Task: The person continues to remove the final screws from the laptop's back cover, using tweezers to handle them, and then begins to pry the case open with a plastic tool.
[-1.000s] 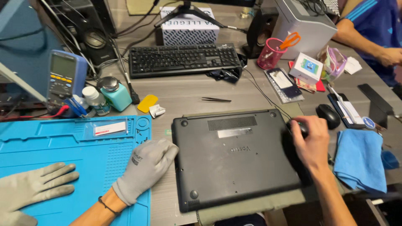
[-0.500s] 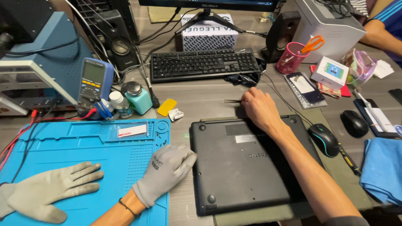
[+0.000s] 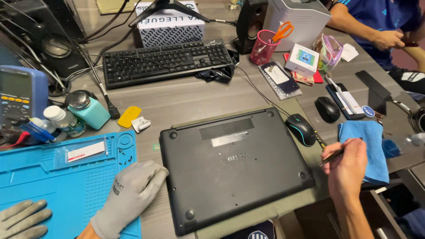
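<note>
Left hand (image 3: 133, 194) flat — right hand (image 3: 347, 166) pinching

Black keyboard (image 3: 164, 62), pink pen cup (image 3: 263, 52), blue cloth (image 3: 365, 148), teal bottle (image 3: 88, 109).

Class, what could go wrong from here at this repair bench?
Loose black screws on the blue silicone mat lie beside a grey-gloved hand; a sweep might scatter them. The right hand grips a thin dark tool beside the upturned black laptop; a slip might scratch it.
</note>
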